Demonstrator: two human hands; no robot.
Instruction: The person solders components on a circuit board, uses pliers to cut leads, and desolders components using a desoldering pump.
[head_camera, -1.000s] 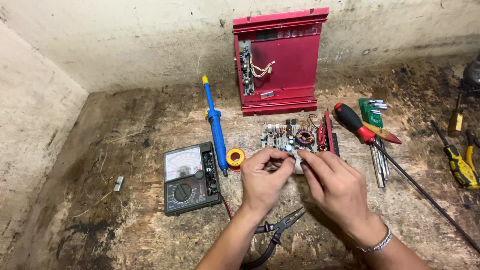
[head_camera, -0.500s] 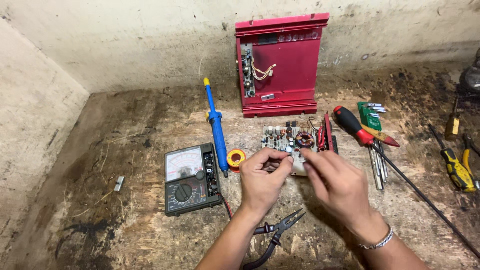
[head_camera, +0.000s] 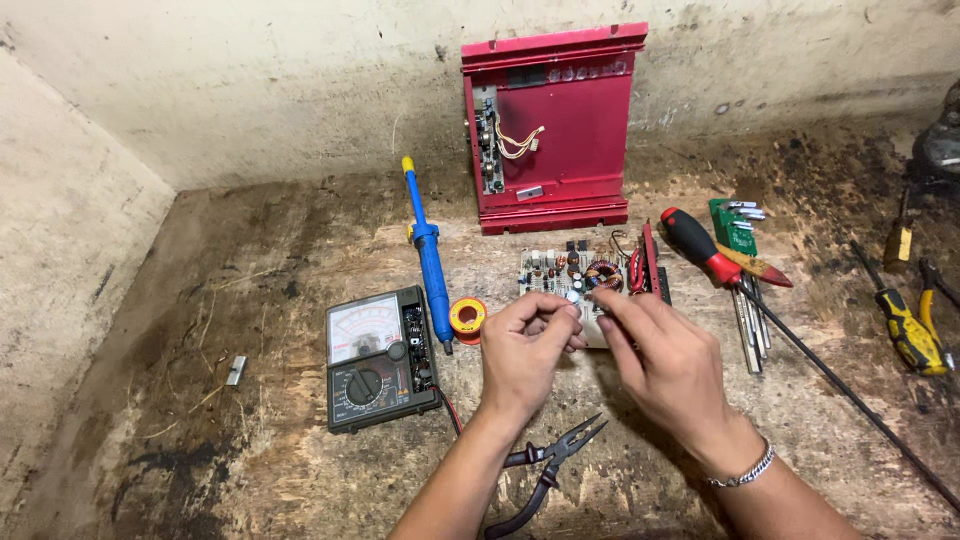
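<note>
On a scarred wooden desk (head_camera: 250, 470), your left hand (head_camera: 525, 345) and right hand (head_camera: 665, 355) meet over the circuit board (head_camera: 585, 275), fingertips pinched together; anything in either grip cannot be told.

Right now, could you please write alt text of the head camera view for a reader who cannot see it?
Two bare hands, left hand and right hand, meet over a small circuit board on a worn wooden bench. Around them lie a meter, a blue soldering iron, pliers, screwdrivers and a red metal case.

A rough electronics repair workshop. On the worn wooden bench (head_camera: 250, 470) lie a multimeter (head_camera: 380, 358), soldering iron (head_camera: 428, 250), circuit board (head_camera: 570, 275) and screwdrivers (head_camera: 705, 250).
</note>
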